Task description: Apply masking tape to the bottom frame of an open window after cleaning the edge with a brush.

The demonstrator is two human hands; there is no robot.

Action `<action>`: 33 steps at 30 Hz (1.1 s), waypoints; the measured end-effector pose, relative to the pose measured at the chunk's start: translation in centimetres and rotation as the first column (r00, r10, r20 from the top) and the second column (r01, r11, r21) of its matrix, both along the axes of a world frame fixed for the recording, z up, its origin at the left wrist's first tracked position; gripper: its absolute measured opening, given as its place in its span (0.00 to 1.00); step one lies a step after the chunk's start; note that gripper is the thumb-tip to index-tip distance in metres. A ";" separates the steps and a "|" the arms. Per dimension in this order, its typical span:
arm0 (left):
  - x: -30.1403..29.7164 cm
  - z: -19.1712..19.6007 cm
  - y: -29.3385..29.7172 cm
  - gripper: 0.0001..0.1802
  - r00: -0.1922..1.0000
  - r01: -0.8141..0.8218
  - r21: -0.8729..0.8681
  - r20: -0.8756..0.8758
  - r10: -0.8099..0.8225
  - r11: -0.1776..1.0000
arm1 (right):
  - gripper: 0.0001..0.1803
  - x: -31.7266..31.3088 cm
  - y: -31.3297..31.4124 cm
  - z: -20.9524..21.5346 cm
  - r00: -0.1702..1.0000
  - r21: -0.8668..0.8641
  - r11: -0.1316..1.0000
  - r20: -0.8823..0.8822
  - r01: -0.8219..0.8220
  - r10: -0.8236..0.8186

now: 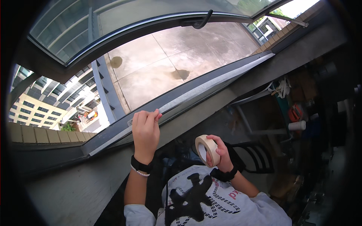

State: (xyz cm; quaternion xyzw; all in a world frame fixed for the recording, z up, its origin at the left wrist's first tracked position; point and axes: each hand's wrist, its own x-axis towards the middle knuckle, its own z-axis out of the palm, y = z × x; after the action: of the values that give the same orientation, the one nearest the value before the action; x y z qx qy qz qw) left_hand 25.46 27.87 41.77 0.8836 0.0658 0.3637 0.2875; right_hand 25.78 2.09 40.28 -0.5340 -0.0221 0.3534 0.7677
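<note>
My left hand [146, 130] is raised at the lower frame [181, 91] of an open window, its thumb and fingers pinched together. The fingertips meet a long pale strip [205, 87] that runs along the inner edge of this frame. Whatever lies between them is too small to make out. Lower and to the right, my right hand [222, 152] grips a roll of beige masking tape [213, 150] by its side, in front of my shirt. No tape visibly stretches between the roll and my left hand.
Above, the window sash [132, 30] with a dark handle [203, 20] is swung outward. Past the opening lies a concrete surface [169, 56], with buildings at left. A dark chair [256, 158] stands at right, near a white cylinder [297, 125] and an orange-red item [295, 113].
</note>
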 end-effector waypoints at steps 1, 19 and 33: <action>0.3 0.0 -0.3 0.05 1.000 -0.008 -0.010 -0.007 0.008 1.000 | 0.31 0.3 -0.3 0.1 1.000 0.001 1.000 0.002 0.018 -0.018; 6.4 -0.3 -7.9 0.10 0.972 -0.218 0.116 -0.068 0.227 0.969 | 0.29 15.5 -8.0 -1.5 0.984 0.142 0.974 -0.020 -0.175 0.180; 11.1 0.3 -15.4 0.15 0.958 -0.285 0.076 -0.001 0.286 0.956 | 0.30 21.4 -12.5 0.0 0.992 0.085 0.995 0.117 -0.049 0.039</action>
State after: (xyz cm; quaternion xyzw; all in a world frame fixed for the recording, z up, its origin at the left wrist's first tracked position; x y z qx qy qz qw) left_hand 36.55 12.49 42.11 0.8771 0.1807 0.3983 0.1983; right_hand 47.14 -10.42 40.29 -0.5189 -0.0936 0.3373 0.7799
